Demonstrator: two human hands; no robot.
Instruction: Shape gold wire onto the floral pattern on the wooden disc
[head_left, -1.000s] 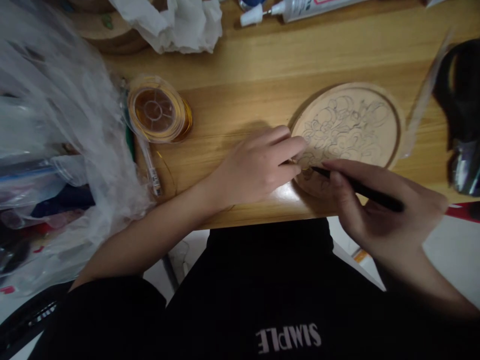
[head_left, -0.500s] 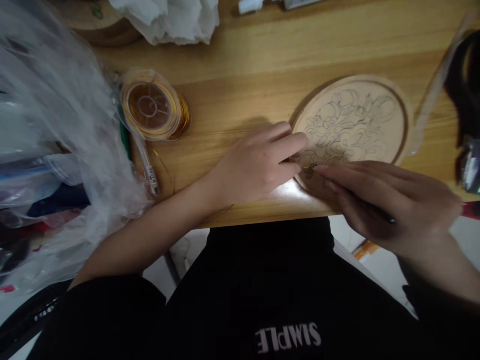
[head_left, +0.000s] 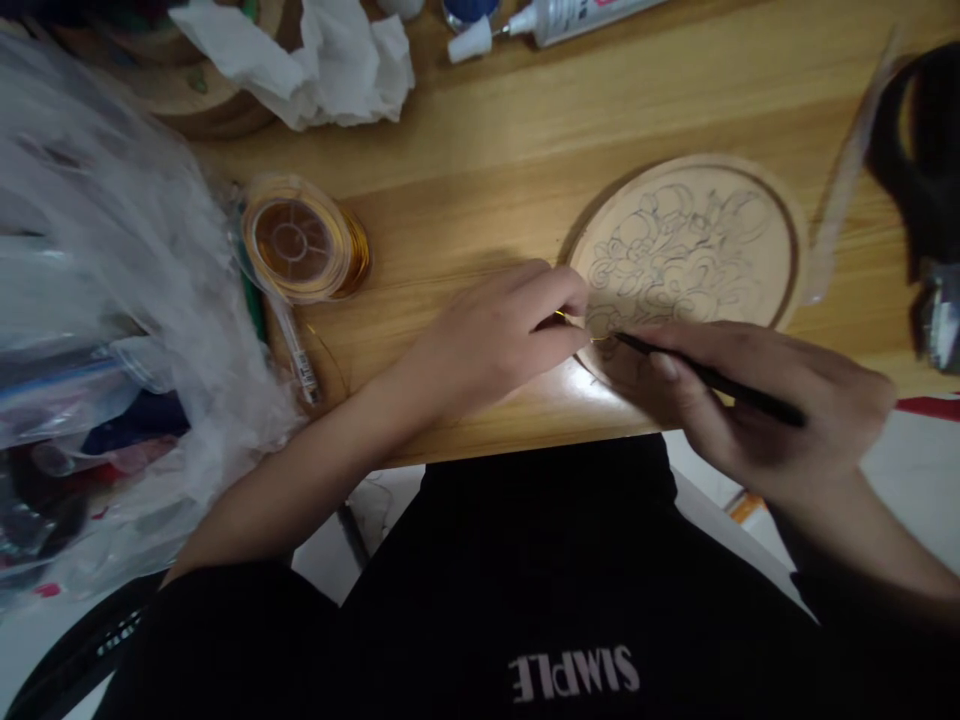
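1. Wire, thin and gold (head_left: 577, 325), lies at the near-left rim of the round wooden disc (head_left: 686, 245), running roughly left to right between the two hands; it is too fine to follow further.
2. Left hand (head_left: 487, 340) rests flat on the wooden table (head_left: 480, 130), its fingertips (head_left: 566, 300) pressed together at the disc's edge and seemingly pinching the wire's left end, though the contact is too small to be sure of.
3. Right hand (head_left: 750, 400) closes on a slim black tool (head_left: 712, 380), held pen-like; its long axis slants from the lower right up to the left, the tip meeting the wire just right of the left fingertips.
4. The disc carries a pencilled flower outline and lies flat, mostly beyond and to the right of both hands.
5. Further out to the left sit a spool of gold wire (head_left: 304, 240) and clear plastic bags (head_left: 105, 280); crumpled tissue (head_left: 315, 60) and a glue tube (head_left: 555, 15) lie at the far edge.
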